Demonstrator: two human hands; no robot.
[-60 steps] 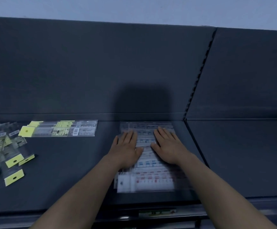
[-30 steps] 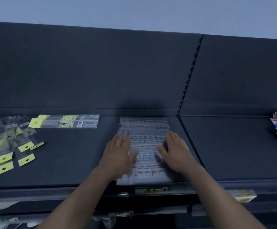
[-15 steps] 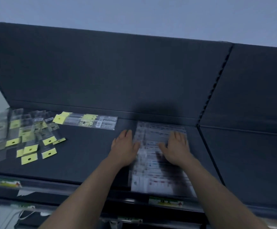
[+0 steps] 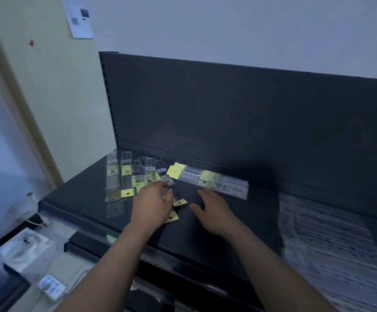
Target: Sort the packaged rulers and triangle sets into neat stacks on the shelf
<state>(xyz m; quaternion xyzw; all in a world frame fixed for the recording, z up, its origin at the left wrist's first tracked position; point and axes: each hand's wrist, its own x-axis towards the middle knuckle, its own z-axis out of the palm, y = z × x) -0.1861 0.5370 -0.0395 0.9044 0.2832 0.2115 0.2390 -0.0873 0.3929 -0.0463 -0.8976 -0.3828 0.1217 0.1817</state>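
left hand (image 4: 152,204) among scattered ruler packets (image 4: 126,176)

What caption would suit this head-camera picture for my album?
Sorting time: left hand reaches into scattered yellow-tagged packets on the dark shelf, right hand open beside it.

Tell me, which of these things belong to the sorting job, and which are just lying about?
Part of the job:
scattered yellow-tagged packets
long ruler packs
big stack on the right
shelf

Just lying about:
paper notice on the wall
plastic-wrapped goods on the floor
small white box
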